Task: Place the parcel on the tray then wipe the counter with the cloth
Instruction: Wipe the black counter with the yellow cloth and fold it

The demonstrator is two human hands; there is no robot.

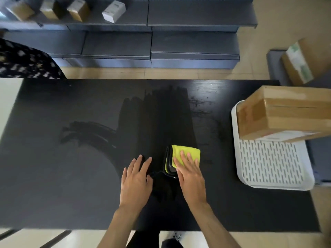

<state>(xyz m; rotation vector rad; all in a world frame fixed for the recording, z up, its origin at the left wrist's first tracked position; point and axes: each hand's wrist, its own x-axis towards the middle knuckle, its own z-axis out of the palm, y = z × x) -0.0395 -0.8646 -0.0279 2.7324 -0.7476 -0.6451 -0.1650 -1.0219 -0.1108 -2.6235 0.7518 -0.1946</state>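
Box (284, 113) is sitting on the tray (272, 169) at 3 o'clock. Your right hand (189, 170) is pressing flat on the cloth (186, 152), left hand (137, 178) resting open on the worktop (53, 176). Start overlapping strokes toward the dry 9 o'clock side.

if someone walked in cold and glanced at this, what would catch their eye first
Probably the bright yellow cloth, pressed flat under the right hand near the front middle of the black counter, with dark wet wipe streaks fanning out behind it. Next, the big cardboard parcel sitting on the far end of the white slotted tray at the right. The left hand rests flat and empty beside the cloth.
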